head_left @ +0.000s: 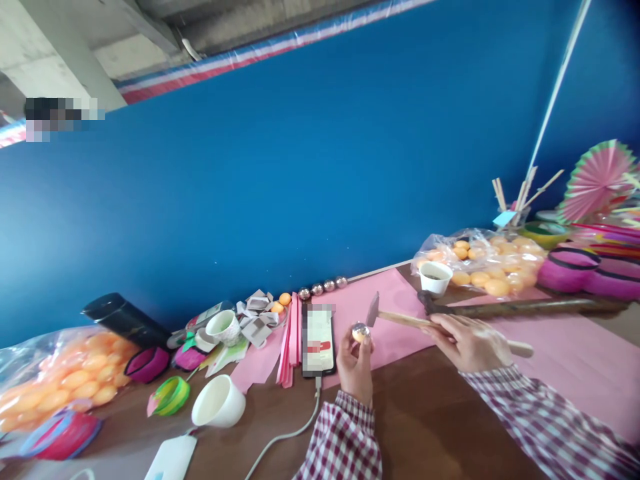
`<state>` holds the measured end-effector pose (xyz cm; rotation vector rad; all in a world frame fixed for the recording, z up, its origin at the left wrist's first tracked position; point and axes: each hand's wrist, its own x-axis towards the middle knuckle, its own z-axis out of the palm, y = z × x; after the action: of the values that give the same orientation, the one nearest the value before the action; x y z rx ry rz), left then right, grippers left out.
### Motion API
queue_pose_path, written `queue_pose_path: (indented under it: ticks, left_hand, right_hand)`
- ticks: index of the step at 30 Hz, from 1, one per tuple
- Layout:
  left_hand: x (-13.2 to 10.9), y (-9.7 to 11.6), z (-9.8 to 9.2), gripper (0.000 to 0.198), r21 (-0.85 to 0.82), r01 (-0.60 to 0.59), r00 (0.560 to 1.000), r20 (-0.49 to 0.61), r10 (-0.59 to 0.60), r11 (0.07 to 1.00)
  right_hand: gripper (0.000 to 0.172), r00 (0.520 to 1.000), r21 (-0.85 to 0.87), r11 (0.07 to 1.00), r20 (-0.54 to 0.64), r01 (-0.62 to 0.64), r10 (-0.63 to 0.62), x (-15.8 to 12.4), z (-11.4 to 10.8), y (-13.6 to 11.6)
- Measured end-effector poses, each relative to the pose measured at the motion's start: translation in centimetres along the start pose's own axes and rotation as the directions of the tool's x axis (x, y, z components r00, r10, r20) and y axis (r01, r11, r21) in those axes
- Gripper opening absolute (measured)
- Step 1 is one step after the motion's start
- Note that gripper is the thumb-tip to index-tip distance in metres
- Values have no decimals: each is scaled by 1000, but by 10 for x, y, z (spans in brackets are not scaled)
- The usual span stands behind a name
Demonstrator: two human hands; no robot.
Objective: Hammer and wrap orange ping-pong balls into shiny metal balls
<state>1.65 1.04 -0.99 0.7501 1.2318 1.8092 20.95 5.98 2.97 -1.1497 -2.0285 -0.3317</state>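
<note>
My left hand is raised over the brown table, fingers closed round a small shiny ball held at the fingertips. My right hand grips the wooden handle of a small hammer, whose metal head hangs just right of the ball, close to touching it. Both sleeves are red-and-white checked. A phone on a white cable lies just left of my left hand.
Pink paper sheets cover the table by the blue wall. Bags of orange balls sit right and left. White cups, a black cylinder, three silver balls, a larger hammer and pink paper fans lie around.
</note>
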Motion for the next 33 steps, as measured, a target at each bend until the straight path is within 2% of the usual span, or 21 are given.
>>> queue_pose_path:
  ticks: [12, 17, 25, 33]
  left_hand:
    - [-2, 2, 3, 43, -9, 17, 999, 33, -17, 1000]
    - [-5, 8, 8, 43, -46, 45, 999, -16, -46, 998]
    - [-3, 2, 4, 41, -70, 39, 999, 27, -37, 997]
    - [-6, 7, 6, 42, -114, 68, 997, 46, -63, 991]
  right_hand:
    - [25, 997, 10, 997, 7, 80, -80, -6, 8, -1]
    - [27, 996, 11, 996, -15, 92, -92, -6, 10, 0]
    - [26, 995, 4, 995, -39, 96, -95, -7, 12, 1]
    - [25, 997, 20, 997, -27, 76, -76, -8, 13, 0]
